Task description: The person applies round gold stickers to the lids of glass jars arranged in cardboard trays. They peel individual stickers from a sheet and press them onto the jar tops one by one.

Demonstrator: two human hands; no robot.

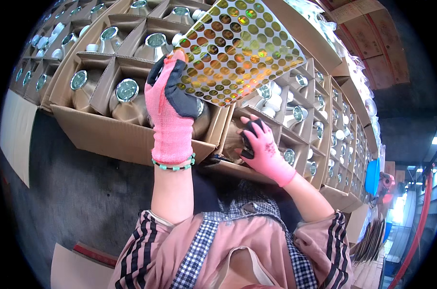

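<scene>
No wording can be read. On the sheet of round gold stickers [240, 50], the designs are too small to make out; below it, dark print on the right hand [266, 151]'s pink glove is illegible, as are faint reddish marks on brown cartons [375, 43] to its right.

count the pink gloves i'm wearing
2: one glove on your left hand, which holds a sheet of gold dots; the other on your right hand, at a divided carton.
</scene>
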